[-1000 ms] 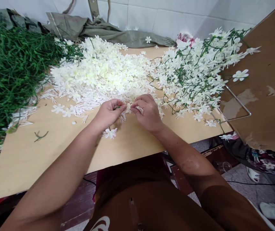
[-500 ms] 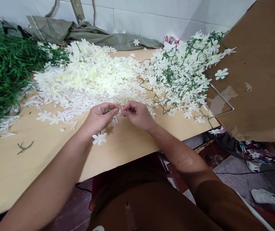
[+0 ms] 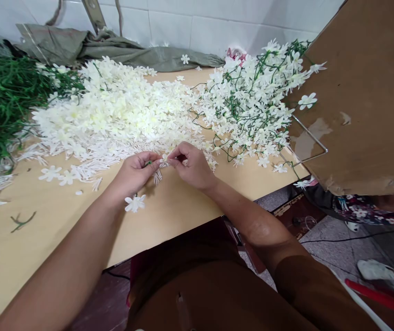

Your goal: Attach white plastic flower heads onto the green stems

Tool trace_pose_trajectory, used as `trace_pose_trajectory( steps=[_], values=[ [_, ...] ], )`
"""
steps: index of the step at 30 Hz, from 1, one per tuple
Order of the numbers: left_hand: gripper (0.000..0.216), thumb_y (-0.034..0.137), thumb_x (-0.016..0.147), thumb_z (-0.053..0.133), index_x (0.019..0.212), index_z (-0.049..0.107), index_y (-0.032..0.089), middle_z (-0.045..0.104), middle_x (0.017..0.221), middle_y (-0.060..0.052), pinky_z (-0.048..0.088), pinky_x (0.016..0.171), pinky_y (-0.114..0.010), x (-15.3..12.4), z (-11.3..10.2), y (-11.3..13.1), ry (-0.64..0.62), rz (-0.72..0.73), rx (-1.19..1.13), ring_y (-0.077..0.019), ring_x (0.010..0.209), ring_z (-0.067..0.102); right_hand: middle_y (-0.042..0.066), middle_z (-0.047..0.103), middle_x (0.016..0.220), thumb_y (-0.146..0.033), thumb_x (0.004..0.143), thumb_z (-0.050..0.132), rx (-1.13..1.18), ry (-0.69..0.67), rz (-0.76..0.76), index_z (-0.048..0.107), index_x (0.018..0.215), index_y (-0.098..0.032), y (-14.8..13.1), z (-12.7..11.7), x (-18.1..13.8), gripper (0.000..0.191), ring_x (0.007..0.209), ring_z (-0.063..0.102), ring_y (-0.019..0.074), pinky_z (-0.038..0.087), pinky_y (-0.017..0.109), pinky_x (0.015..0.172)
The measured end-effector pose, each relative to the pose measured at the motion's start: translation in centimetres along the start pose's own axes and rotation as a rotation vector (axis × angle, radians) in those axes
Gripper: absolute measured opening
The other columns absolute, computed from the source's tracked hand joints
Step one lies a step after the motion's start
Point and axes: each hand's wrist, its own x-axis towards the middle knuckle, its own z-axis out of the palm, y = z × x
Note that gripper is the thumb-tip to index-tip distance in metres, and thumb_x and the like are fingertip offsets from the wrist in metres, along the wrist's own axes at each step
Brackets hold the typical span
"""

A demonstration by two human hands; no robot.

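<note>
Near the middle of the table my left hand [image 3: 138, 171] pinches a green artificial stem, mostly hidden by the fingers. A white artificial flower [image 3: 135, 203] hangs out below that hand, seemingly on the same stem. Between my two hands shows a small white blossom [image 3: 164, 160]. The fingertips of my right hand [image 3: 192, 166] are closed on its edge. Just behind the hands spreads a heap of loose white flowers [image 3: 124, 110]. To its right lies a pile of white flowers joined to green stems [image 3: 248, 101].
Green plastic stems [image 3: 7, 92] are heaped at the left. One loose stem piece [image 3: 22, 222] lies on the table [image 3: 62, 248]. A grey-green cloth [image 3: 121, 53] runs along the tiled wall. A large cardboard sheet [image 3: 366, 101] stands at the right, with part of another person below it.
The view has shifted slightly, so most things sit further left. The small blossom between my fingertips now shows more fully. Both hands keep their pinch.
</note>
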Motion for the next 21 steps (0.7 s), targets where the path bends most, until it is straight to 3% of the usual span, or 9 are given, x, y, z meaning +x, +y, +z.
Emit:
trace_pose_trajectory(
  steps=[6,12,21],
  values=[
    [0.022,0.03,0.061,0.075,0.074,0.064,0.016,0.047,0.048,0.006,0.028,0.042,-0.02,0.19,0.06,0.18,-0.006,-0.028,-0.034,-0.006,0.044,0.038,0.003,0.063,0.086,-0.017,0.084,0.06,-0.097,0.072,-0.113,0.058,0.075,-0.018,0.11,0.13,-0.39,0.009,0.079,0.06,0.013,0.05,0.028,0.072],
    [0.026,0.033,0.058,0.076,0.073,0.062,0.017,0.042,0.046,0.007,0.028,0.046,-0.022,0.19,-0.1,0.17,-0.009,-0.058,-0.067,-0.0081,0.047,0.04,0.006,0.067,0.091,-0.018,0.087,0.056,-0.156,0.087,-0.184,0.059,0.076,-0.019,0.1,0.38,-0.55,0.011,0.087,0.063,0.0155,0.052,0.031,0.079],
    [0.023,0.032,0.064,0.072,0.077,0.062,0.017,0.043,0.048,0.007,0.023,0.044,-0.022,0.4,-0.2,-0.24,-0.036,-0.052,-0.026,-0.0059,0.044,0.031,0.007,0.068,0.091,-0.021,0.09,0.05,-0.289,0.118,-0.241,0.058,0.075,-0.02,0.17,0.62,-0.66,0.017,0.083,0.063,0.0169,0.052,0.031,0.076]
  ],
)
